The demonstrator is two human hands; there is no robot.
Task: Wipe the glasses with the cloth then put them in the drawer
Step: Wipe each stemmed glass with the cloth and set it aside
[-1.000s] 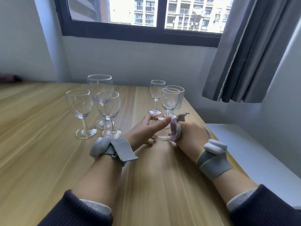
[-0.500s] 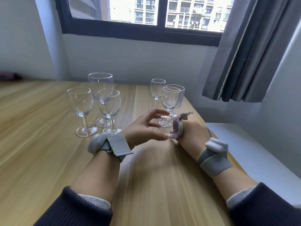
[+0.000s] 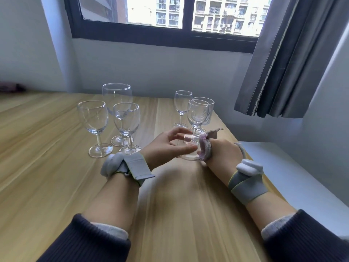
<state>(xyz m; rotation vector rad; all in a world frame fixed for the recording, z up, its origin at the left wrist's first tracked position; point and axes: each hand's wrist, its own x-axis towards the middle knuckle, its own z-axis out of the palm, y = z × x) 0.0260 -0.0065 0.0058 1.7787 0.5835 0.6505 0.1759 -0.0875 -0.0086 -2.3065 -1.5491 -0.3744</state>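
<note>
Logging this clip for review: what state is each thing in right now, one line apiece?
Left hand: fingers curled around the held glass.
Right hand: grips the cloth against the glass.
Held glass: off the table, on its side between both hands.
Cloth: bunched, pressed to the glass.
Three wine glasses: upright, left group.
Three glasses: upright, right group.
Curtain: drawn aside.

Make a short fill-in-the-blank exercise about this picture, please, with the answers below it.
1. The right hand holds a ____ against the held glass.
2. The left hand steadies the same ____.
3. Besides the held one, ____ glasses stand on the table.
4. The curtain hangs on the ____ side of the window.

Answers: cloth; glass; six; right
</note>
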